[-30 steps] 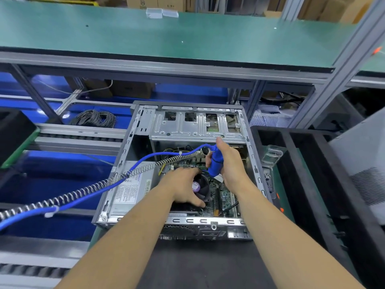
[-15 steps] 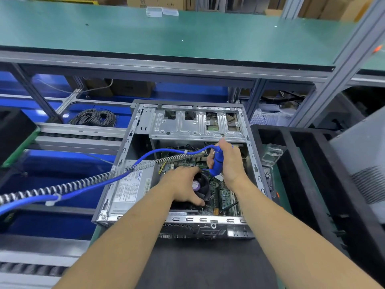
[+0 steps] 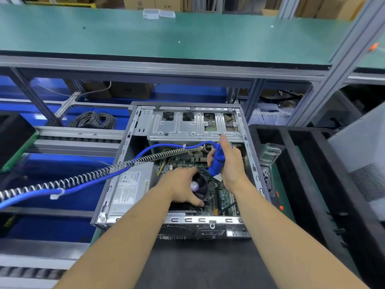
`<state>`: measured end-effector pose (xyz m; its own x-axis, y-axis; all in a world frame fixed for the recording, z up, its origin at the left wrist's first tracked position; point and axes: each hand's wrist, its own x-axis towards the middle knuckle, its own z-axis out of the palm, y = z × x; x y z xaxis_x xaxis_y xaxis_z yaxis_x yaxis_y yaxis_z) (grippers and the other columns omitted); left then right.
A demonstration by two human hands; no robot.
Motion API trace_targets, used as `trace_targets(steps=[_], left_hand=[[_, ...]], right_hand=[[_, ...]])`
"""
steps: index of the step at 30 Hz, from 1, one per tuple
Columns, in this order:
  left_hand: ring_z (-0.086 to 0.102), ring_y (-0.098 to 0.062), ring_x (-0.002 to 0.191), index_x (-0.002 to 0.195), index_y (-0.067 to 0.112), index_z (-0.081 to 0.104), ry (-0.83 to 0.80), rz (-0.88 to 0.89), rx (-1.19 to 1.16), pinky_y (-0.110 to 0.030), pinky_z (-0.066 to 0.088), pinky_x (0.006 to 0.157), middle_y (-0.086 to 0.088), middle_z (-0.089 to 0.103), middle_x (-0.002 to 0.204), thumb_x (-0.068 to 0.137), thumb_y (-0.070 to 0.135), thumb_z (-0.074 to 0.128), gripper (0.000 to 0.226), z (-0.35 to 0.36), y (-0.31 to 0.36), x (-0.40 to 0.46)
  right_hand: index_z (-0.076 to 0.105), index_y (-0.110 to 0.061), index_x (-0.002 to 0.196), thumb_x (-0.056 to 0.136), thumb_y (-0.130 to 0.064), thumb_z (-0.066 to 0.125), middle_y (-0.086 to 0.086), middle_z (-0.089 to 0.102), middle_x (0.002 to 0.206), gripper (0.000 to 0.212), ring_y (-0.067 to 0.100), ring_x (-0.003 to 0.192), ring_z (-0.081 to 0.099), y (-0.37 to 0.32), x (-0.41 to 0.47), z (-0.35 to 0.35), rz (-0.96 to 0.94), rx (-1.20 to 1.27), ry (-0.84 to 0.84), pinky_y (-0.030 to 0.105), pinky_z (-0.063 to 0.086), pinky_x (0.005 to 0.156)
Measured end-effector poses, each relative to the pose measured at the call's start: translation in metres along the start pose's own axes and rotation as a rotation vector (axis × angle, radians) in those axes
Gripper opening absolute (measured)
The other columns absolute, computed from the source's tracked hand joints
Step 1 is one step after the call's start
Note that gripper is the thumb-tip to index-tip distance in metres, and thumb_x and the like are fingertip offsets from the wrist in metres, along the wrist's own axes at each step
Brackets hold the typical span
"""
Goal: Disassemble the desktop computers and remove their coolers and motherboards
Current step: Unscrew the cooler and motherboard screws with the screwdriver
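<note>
Inside the open computer case (image 3: 116, 197), the left hand (image 3: 183, 184) lay spread over the cooler fan (image 3: 199, 185), covering most of it. The right hand (image 3: 231, 167) gripped a blue screwdriver (image 3: 216, 163), tip hidden. Motherboard (image 3: 225, 195) partly showed beneath.

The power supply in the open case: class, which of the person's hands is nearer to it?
Left. The left hand rests on the cooler fan just right of the power supply; the right hand, gripping the blue screwdriver, is farther right.
</note>
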<state>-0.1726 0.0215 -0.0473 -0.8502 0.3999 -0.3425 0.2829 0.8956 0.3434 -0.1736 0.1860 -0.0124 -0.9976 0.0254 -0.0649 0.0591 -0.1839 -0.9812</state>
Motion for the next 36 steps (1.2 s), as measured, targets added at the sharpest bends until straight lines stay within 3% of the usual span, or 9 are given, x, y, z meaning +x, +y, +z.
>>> trace_targets(steps=[5, 8, 16, 19, 22, 26, 29, 34, 36], left_hand=[[0.054, -0.021, 0.124, 0.142, 0.028, 0.043, 0.011, 0.006, 0.001, -0.043, 0.049, 0.098, 0.007, 0.057, 0.137, 0.051, 0.070, 0.080, 0.107, 0.000, 0.001, 0.000], [0.057, -0.020, 0.121, 0.138, 0.029, 0.046, 0.018, 0.002, -0.011, -0.042, 0.051, 0.096, 0.009, 0.060, 0.133, 0.050, 0.067, 0.081, 0.102, 0.000, 0.002, 0.000], [0.056, -0.020, 0.124, 0.143, 0.030, 0.044, 0.014, -0.016, -0.021, -0.043, 0.051, 0.096, 0.009, 0.059, 0.137, 0.050, 0.066, 0.083, 0.107, -0.002, 0.003, -0.001], [0.055, -0.020, 0.125, 0.143, 0.030, 0.043, 0.004, -0.023, -0.028, -0.044, 0.050, 0.098, 0.009, 0.058, 0.138, 0.049, 0.067, 0.082, 0.108, -0.002, 0.003, -0.001], [0.055, -0.021, 0.125, 0.143, 0.030, 0.043, -0.009, -0.018, -0.030, -0.044, 0.050, 0.098, 0.007, 0.058, 0.138, 0.049, 0.068, 0.083, 0.109, -0.002, 0.002, -0.001], [0.052, -0.022, 0.127, 0.143, 0.030, 0.044, 0.000, -0.006, 0.032, -0.044, 0.048, 0.100, 0.007, 0.057, 0.138, 0.050, 0.073, 0.080, 0.109, -0.004, 0.004, -0.003], [0.050, -0.022, 0.128, 0.143, 0.029, 0.044, 0.007, 0.004, 0.089, -0.043, 0.046, 0.101, 0.006, 0.055, 0.139, 0.053, 0.073, 0.080, 0.106, -0.005, 0.007, -0.004], [0.035, -0.025, 0.142, 0.157, 0.035, 0.014, -0.081, -0.026, 0.149, -0.043, 0.036, 0.109, 0.003, 0.033, 0.155, 0.064, 0.050, 0.088, 0.121, -0.006, 0.001, -0.011], [0.030, -0.025, 0.145, 0.158, 0.038, 0.005, -0.075, -0.053, 0.211, -0.047, 0.037, 0.111, 0.004, 0.026, 0.158, 0.066, 0.053, 0.086, 0.123, -0.005, -0.003, -0.015]], right_hand=[[0.056, -0.004, 0.074, 0.086, -0.058, 0.051, 0.008, 0.055, 0.057, 0.056, 0.022, 0.056, 0.048, 0.001, -0.001, 0.003, -0.027, -0.067, -0.049, 0.033, 0.045, 0.064], [0.051, -0.008, 0.068, 0.081, -0.063, 0.053, 0.006, 0.054, 0.054, 0.056, 0.023, 0.055, 0.047, 0.001, -0.002, 0.005, -0.042, -0.121, -0.105, 0.029, 0.046, 0.061], [0.050, -0.006, 0.070, 0.078, -0.044, 0.054, 0.018, 0.045, 0.061, 0.039, 0.023, 0.050, 0.045, 0.002, 0.002, -0.001, -0.018, -0.037, -0.075, 0.033, 0.040, 0.059], [0.054, -0.011, 0.066, 0.072, -0.050, 0.055, 0.019, 0.046, 0.061, 0.039, 0.023, 0.052, 0.046, 0.003, 0.002, -0.001, -0.022, -0.047, -0.067, 0.034, 0.041, 0.062], [0.062, -0.026, 0.055, 0.077, -0.061, 0.057, 0.006, 0.056, 0.056, 0.042, 0.023, 0.055, 0.049, 0.000, 0.000, 0.001, -0.018, -0.012, -0.063, 0.036, 0.044, 0.069], [0.062, -0.018, 0.068, 0.065, -0.083, 0.065, 0.009, 0.055, 0.058, 0.065, 0.022, 0.055, 0.048, -0.006, -0.008, -0.012, 0.035, 0.083, -0.107, 0.031, 0.045, 0.061], [0.063, -0.020, 0.059, 0.066, -0.082, 0.066, 0.011, 0.057, 0.058, 0.062, 0.024, 0.052, 0.051, -0.003, -0.022, -0.021, 0.081, 0.032, -0.178, 0.030, 0.048, 0.059], [0.063, -0.021, 0.059, 0.070, -0.072, 0.067, 0.013, 0.058, 0.058, 0.053, 0.025, 0.052, 0.052, -0.002, -0.031, -0.010, 0.102, 0.021, -0.177, 0.032, 0.048, 0.060], [0.060, -0.014, 0.062, 0.071, -0.070, 0.065, 0.013, 0.058, 0.058, 0.057, 0.025, 0.053, 0.052, -0.003, -0.030, -0.008, 0.128, 0.031, -0.177, 0.033, 0.049, 0.061]])
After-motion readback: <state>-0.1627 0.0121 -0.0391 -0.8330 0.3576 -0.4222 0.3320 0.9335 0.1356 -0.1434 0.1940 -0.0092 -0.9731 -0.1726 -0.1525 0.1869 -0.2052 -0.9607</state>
